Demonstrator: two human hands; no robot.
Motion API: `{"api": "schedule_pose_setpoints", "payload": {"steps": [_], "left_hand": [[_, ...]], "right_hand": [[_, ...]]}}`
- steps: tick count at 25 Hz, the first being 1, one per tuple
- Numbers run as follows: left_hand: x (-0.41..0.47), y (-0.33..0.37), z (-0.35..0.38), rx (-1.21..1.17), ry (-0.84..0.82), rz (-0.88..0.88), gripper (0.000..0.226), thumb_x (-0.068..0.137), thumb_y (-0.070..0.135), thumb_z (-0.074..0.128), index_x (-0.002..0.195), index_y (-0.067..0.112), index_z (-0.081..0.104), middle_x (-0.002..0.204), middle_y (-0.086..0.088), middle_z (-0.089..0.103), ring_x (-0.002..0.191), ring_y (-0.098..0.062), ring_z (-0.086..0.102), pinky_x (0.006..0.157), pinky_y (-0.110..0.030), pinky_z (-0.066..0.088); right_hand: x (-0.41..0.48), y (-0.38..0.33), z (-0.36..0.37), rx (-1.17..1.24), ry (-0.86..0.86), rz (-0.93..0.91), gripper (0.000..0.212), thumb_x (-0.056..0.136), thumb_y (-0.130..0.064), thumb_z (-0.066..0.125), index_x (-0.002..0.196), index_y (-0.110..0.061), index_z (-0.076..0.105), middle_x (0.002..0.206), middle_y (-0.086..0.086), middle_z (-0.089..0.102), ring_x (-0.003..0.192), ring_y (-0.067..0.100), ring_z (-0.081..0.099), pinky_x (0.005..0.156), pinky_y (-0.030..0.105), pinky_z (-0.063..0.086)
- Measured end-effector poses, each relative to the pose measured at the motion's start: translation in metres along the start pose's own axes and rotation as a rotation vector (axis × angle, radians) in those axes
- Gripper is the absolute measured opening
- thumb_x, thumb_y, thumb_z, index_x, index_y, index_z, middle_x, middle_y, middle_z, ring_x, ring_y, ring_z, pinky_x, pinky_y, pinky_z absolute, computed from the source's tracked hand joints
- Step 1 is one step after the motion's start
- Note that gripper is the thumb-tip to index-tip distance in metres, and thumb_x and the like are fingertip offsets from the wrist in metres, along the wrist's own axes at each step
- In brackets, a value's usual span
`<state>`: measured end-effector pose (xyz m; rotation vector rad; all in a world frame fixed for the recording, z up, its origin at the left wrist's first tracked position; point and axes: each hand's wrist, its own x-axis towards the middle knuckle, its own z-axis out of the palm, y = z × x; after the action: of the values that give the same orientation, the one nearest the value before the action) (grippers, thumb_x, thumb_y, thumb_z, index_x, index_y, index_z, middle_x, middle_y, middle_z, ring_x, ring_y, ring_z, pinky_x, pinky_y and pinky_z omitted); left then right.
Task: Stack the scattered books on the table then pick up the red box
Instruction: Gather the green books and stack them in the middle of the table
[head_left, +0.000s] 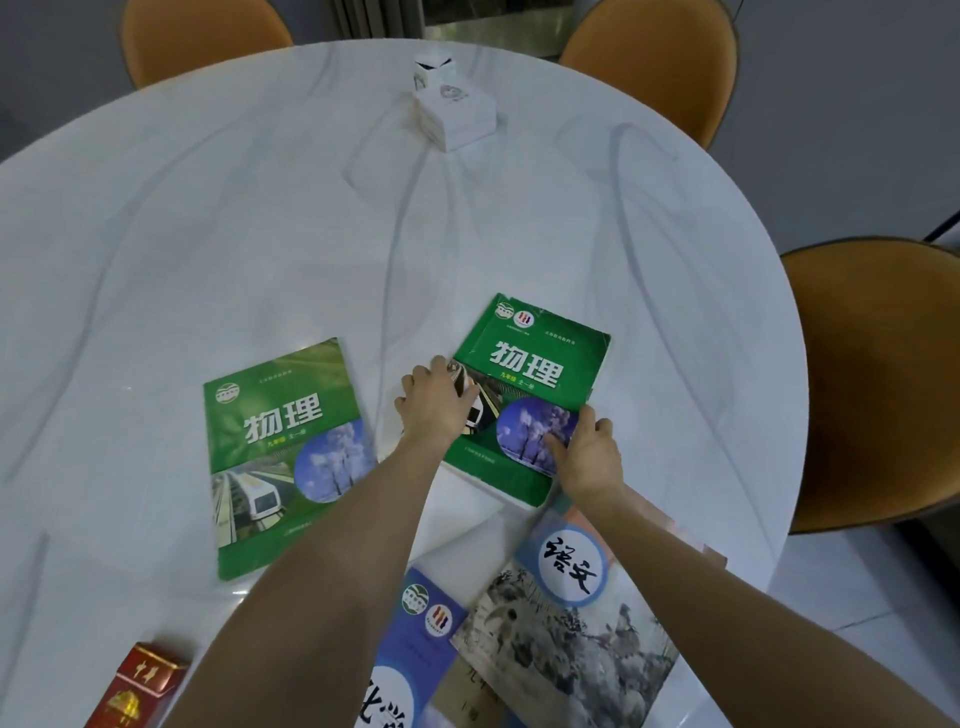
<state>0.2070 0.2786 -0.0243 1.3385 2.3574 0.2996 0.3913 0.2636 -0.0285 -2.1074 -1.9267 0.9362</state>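
Note:
Two green physics books lie on the white round table (260, 234). My left hand (434, 402) grips the left edge of the right green book (535, 364), and my right hand (589, 457) holds its near right edge. The other green book (270, 447) lies flat to the left, partly under my left forearm. A blue book (415, 654) and a pale ink-painting book (571, 629) overlap near the front edge. The red box (137, 686) sits at the front left, apart from both hands.
A stack of small white boxes (454, 111) stands at the far side of the table. Orange chairs (878, 384) ring the table at the right and the back. A white sheet lies under the books in the middle.

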Motion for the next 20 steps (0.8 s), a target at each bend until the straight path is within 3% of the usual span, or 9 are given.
{"api": "schedule_pose_setpoints", "payload": {"steps": [3, 6, 10, 13, 17, 20], "left_hand": [[0.014, -0.002, -0.012, -0.189, -0.139, -0.061, 0.041, 0.089, 0.035, 0.058, 0.117, 0.005, 0.057, 0.119, -0.018, 0.063, 0.107, -0.033, 0.058, 0.084, -0.035, 0.046], [0.009, -0.009, -0.016, -0.316, -0.237, -0.032, 0.028, 0.090, 0.021, 0.057, 0.114, 0.007, 0.055, 0.116, -0.018, 0.064, 0.102, -0.031, 0.060, 0.084, -0.035, 0.047], [-0.014, -0.007, -0.011, -0.493, -0.151, -0.013, 0.022, 0.094, 0.014, 0.051, 0.114, 0.006, 0.052, 0.113, -0.018, 0.064, 0.088, -0.023, 0.056, 0.072, -0.028, 0.043], [-0.028, -0.008, -0.013, -0.625, -0.080, -0.037, 0.021, 0.094, 0.011, 0.051, 0.114, 0.006, 0.053, 0.111, -0.016, 0.064, 0.087, -0.024, 0.057, 0.074, -0.029, 0.045], [-0.039, -0.024, -0.033, -0.828, -0.026, -0.126, 0.018, 0.094, 0.008, 0.050, 0.111, 0.009, 0.053, 0.104, -0.015, 0.064, 0.090, -0.028, 0.061, 0.079, -0.036, 0.053], [-0.047, -0.044, -0.056, -0.924, 0.039, -0.184, 0.017, 0.095, 0.009, 0.049, 0.111, 0.011, 0.052, 0.103, -0.013, 0.064, 0.090, -0.027, 0.062, 0.075, -0.031, 0.051]], "right_hand": [[0.001, 0.000, 0.000, 0.171, -0.021, 0.084, 0.053, 0.092, -0.021, 0.056, 0.136, -0.007, 0.030, 0.122, 0.025, 0.057, 0.107, 0.042, 0.056, 0.088, 0.046, 0.046], [0.000, 0.005, -0.005, 0.336, -0.014, 0.133, 0.055, 0.091, -0.011, 0.056, 0.139, -0.009, 0.029, 0.123, 0.025, 0.059, 0.108, 0.043, 0.057, 0.091, 0.047, 0.048], [-0.004, 0.009, -0.014, 0.472, 0.017, 0.150, 0.051, 0.091, -0.006, 0.054, 0.138, -0.010, 0.036, 0.116, 0.023, 0.064, 0.100, 0.036, 0.061, 0.087, 0.040, 0.050], [-0.007, 0.005, -0.022, 0.500, 0.038, 0.109, 0.045, 0.091, -0.008, 0.053, 0.135, -0.010, 0.042, 0.104, 0.020, 0.065, 0.083, 0.027, 0.057, 0.075, 0.030, 0.047], [-0.007, -0.016, -0.032, 0.501, 0.032, -0.007, 0.042, 0.091, -0.011, 0.055, 0.132, -0.012, 0.047, 0.086, 0.009, 0.059, 0.076, 0.024, 0.057, 0.071, 0.028, 0.046], [-0.009, -0.044, -0.028, 0.474, -0.004, -0.105, 0.043, 0.091, -0.010, 0.055, 0.134, -0.014, 0.047, 0.080, 0.002, 0.057, 0.068, 0.017, 0.055, 0.064, 0.023, 0.044]]}}
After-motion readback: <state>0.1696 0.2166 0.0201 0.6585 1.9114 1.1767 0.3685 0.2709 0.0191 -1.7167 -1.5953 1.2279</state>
